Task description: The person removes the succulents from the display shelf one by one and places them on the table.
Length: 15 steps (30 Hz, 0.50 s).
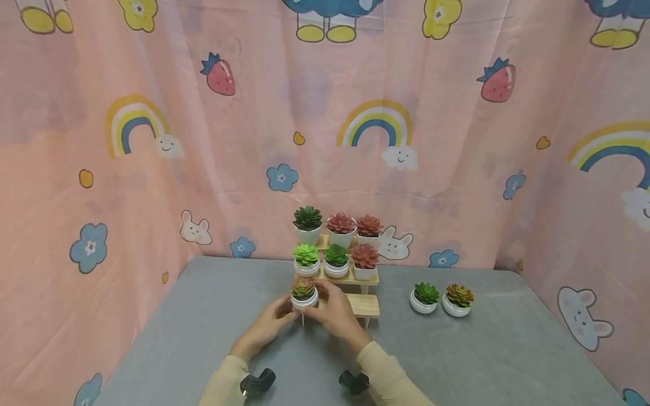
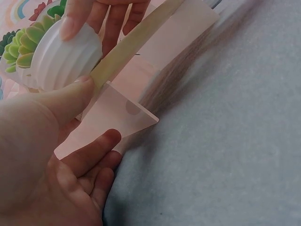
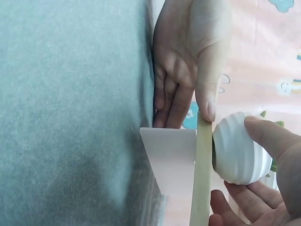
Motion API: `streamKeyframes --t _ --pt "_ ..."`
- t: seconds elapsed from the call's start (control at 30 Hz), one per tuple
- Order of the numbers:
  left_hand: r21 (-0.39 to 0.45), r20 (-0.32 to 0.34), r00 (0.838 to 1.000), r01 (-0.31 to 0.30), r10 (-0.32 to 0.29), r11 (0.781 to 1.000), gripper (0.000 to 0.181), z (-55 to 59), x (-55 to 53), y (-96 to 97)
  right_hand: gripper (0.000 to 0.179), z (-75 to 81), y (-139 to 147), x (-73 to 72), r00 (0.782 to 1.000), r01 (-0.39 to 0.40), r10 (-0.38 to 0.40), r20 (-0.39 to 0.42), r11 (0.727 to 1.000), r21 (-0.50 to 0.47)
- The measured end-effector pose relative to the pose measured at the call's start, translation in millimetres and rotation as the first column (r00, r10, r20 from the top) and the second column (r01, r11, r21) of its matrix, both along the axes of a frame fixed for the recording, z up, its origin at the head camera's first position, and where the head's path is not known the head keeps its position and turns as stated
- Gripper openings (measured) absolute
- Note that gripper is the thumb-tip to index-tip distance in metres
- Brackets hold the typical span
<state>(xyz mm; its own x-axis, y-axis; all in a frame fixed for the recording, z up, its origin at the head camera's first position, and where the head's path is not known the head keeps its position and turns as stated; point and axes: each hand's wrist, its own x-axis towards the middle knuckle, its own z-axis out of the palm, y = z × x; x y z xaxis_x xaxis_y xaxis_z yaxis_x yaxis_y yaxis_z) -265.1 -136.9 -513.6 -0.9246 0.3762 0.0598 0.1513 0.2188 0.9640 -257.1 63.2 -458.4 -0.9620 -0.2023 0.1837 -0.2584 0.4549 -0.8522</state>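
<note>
My right hand grips a small potted succulent, with green and reddish leaves and a ribbed white pot, thumb in front and fingers behind. In the right wrist view the pot sits slightly tilted right at the lowest wooden board of a tiered stand. My left hand holds that board's left end, its thumb at the board's edge beside the pot. Its other fingers lie lower, by the white leg panel. On the upper tiers stand a lime-green succulent, a dark green one and several others.
To the right of the stand, a green succulent and an orange-green succulent stand on the grey tabletop. A pink patterned curtain hangs behind and along the sides. Dark wrist devices show at both cuffs.
</note>
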Motion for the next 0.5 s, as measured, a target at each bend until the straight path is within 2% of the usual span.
streamKeyframes --t 0.3,0.5 --pt "0.000 -0.010 1.000 0.020 -0.020 1.000 0.066 -0.9 -1.1 -0.1 0.061 1.2 6 6.0 1.000 0.006 -0.007 -0.016 0.999 -0.044" --pt "0.005 -0.007 0.999 0.032 -0.032 0.999 0.067 -1.3 -1.1 0.3 0.059 5.8 15 16.1 0.999 0.013 -0.014 -0.043 0.999 -0.030"
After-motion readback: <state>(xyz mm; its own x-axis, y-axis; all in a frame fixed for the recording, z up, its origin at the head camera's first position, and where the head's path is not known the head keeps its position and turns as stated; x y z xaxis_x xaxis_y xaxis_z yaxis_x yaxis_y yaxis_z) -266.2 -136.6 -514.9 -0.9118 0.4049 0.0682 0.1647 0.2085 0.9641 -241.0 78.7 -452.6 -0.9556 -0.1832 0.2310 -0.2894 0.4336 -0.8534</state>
